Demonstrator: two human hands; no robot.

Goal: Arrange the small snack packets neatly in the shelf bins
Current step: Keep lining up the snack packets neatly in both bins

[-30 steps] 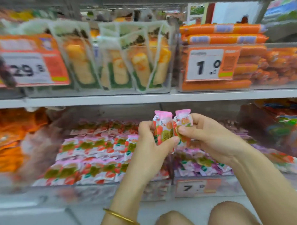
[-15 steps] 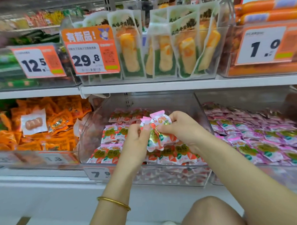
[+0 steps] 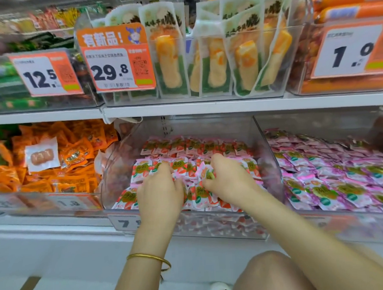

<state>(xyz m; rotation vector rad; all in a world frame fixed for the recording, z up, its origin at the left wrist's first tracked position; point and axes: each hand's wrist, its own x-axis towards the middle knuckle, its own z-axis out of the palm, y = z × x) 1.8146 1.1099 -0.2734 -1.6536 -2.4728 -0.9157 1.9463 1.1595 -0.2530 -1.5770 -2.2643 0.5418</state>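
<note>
Head view: my hands have dropped from mid-air into the middle bin (image 3: 268, 164). My right hand (image 3: 228, 182) pinches a pink packet (image 3: 205, 173). My left hand (image 3: 159, 189) curls its fingers onto the row, but I cannot tell if it grips anything. I judge that placing is underway. Purple packets (image 3: 328, 179) lie at 3 o'clock and orange packets (image 3: 74, 162) at 9. The upper shelf (image 3: 206, 108) at 12 limits headroom.

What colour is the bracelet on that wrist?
Gold. The thin bracelet shows best in the head view, the only one.

Upper shelf (image 3: 206, 107) overhangs the open-topped bin (image 3: 268, 159), limiting headroom.
</note>
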